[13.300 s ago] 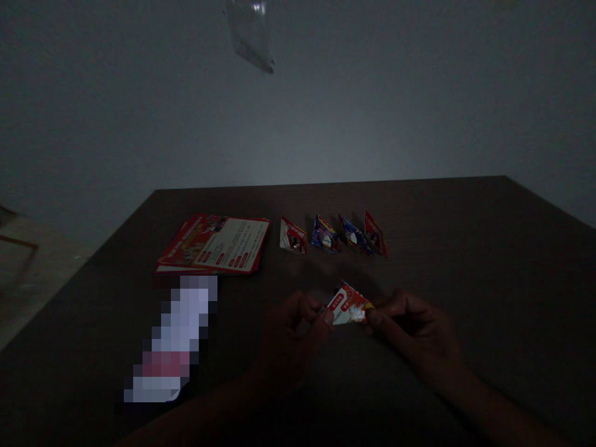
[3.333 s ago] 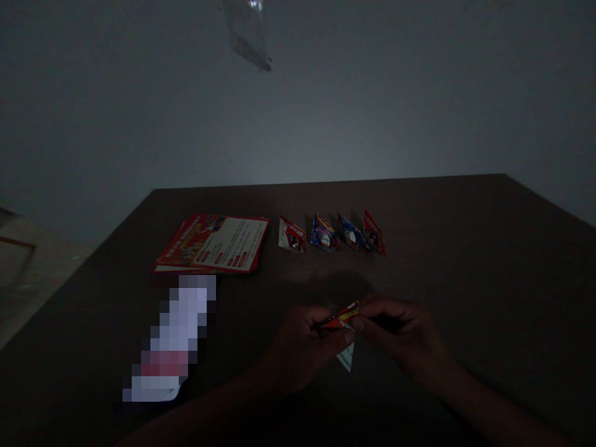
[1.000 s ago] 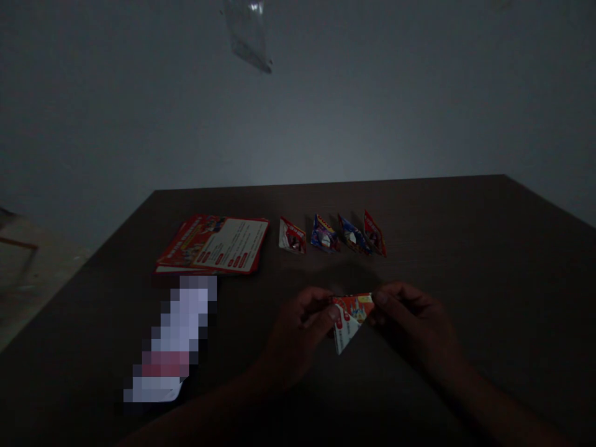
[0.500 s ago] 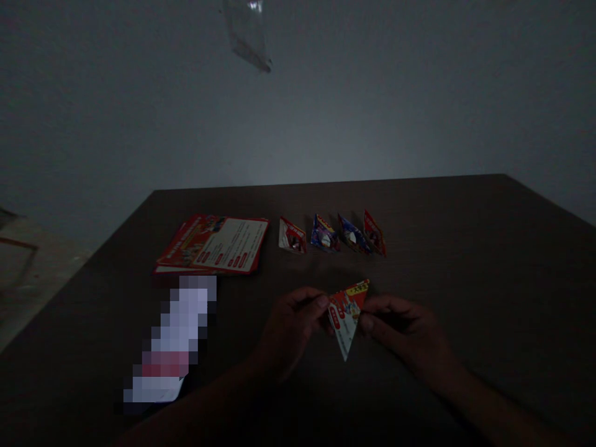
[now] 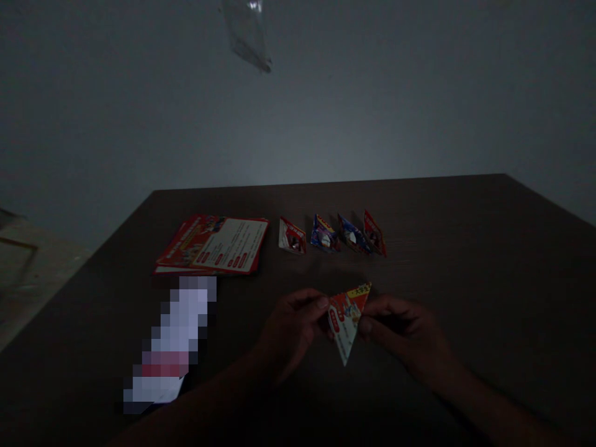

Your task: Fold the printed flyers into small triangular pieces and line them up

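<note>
A sheet of printed paper folded into a triangle [image 5: 347, 323], red, white and yellow, is held up between both hands with one point downward. My left hand [image 5: 298, 323] pinches its left corner between thumb and fingers. On the other side, my right hand [image 5: 403, 323] is closed on the right edge, thumb toward me. Beyond the hands, several small folded paper pieces stand in a row: a red and white one [image 5: 293, 236], blue ones such as this blue piece [image 5: 354, 234], and a red one [image 5: 374, 233] at the right end.
A stack of printed red and white leaflets [image 5: 233, 245] lies on the dark table [image 5: 447, 230] at the left. Nearer me is a phone-like object [image 5: 174, 335], its face blurred out. A clear plastic pouch [image 5: 246, 37] hangs on the wall behind.
The folded paper has tilted slightly and its lower point sits a little lower. Both hands keep hold of it in almost the same place; the other things have not moved.
</note>
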Motion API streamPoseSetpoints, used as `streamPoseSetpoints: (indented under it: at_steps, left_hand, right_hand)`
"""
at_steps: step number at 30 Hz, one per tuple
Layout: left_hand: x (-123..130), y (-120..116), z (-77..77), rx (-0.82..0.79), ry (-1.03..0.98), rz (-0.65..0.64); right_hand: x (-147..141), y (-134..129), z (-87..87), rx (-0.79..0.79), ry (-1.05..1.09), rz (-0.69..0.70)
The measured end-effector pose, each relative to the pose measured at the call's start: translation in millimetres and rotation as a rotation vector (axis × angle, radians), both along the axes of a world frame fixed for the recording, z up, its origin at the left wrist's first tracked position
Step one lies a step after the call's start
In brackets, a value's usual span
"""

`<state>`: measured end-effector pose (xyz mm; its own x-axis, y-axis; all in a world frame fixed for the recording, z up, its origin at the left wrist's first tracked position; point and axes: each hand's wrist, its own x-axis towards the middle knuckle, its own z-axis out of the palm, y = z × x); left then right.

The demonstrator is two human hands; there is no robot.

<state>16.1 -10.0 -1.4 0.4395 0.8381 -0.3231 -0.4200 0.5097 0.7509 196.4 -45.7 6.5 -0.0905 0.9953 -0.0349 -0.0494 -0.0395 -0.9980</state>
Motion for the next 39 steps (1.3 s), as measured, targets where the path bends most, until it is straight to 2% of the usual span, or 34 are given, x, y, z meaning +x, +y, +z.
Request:
streamPoseSetpoints:
  at_steps: [4, 7, 16, 19, 25, 32, 39]
  left_hand:
    - [-1, -4, -3.9, 0.163, 0.148, 0.042]
    - [-3, -7, -6.5, 0.232, 0.230, 0.034]
    - [-4, -6, -5.0, 0.273, 0.241, 0.074]
    - [-3, -8, 3.4, 0.298, 0.284, 0.091]
    - [-1, -13, 18.3, 0.419, 0.401, 0.005]
    - [-3, -14, 13.9, 0.617, 0.565, 0.028]
    - [-5, -12, 15.5, 0.717, 0.547, 0.038]
  right_hand:
    - [-2, 0, -4.4, 0.066, -0.063, -0.136]
    - [-2, -1, -5.6, 0.134, -0.136, -0.155]
    - [1, -1, 4.5, 0.198, -0.150, 0.165]
    - [1, -1, 3.5, 0.160, -0.153, 0.161]
    - [5, 0, -1.1, -0.027, -0.031, 0.071]
    - [8, -1, -2.9, -0.086, 0.091, 0.148]
    - [5, -3, 3.8, -0.030, 0.033, 0.265]
